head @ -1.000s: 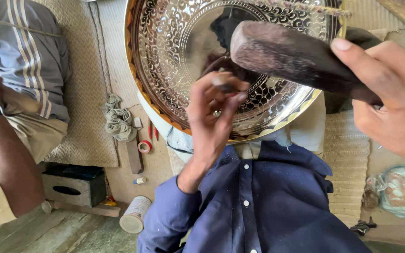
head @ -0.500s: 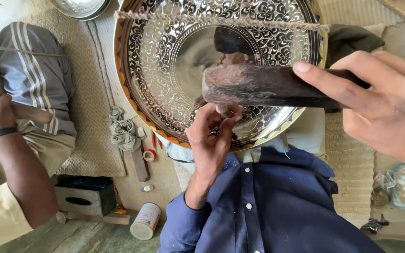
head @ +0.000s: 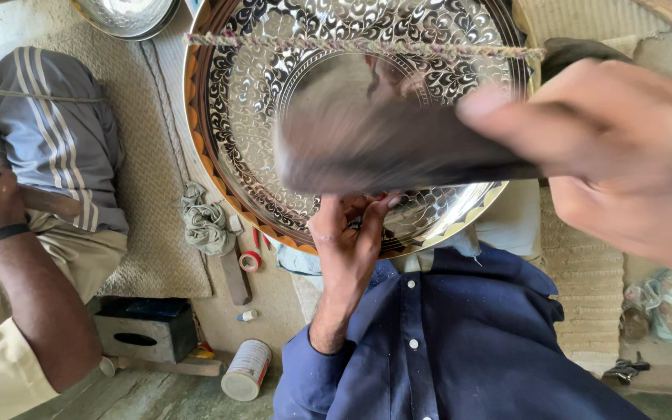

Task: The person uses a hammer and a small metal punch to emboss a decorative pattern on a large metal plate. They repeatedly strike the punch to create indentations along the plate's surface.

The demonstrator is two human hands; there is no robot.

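A large round metal tray (head: pixel 227 117) with dense engraved floral work and an orange rim leans over my lap. My left hand (head: pixel 348 241) rests on its lower part, fingers pinched around a small dark punch that is mostly hidden. My right hand (head: pixel 624 155) grips the handle of a dark wooden mallet (head: pixel 383 152). The mallet is motion-blurred and sits just above my left fingers, covering the tray's plain centre. A thin twisted cord (head: pixel 367 47) runs across the top of the tray.
A co-worker sits at the left, with an arm (head: pixel 33 303) and a striped trouser leg (head: pixel 64 132) in view. On the floor lie a rag (head: pixel 204 222), a red tape roll (head: pixel 250 261), a dark box (head: pixel 145 327) and a white can (head: pixel 246 369). Another metal bowl (head: pixel 126 12) is at top left.
The mallet has swung down and left toward my left fingers and is now blurred. My left hand has stayed on the tray. The view has shifted slightly.
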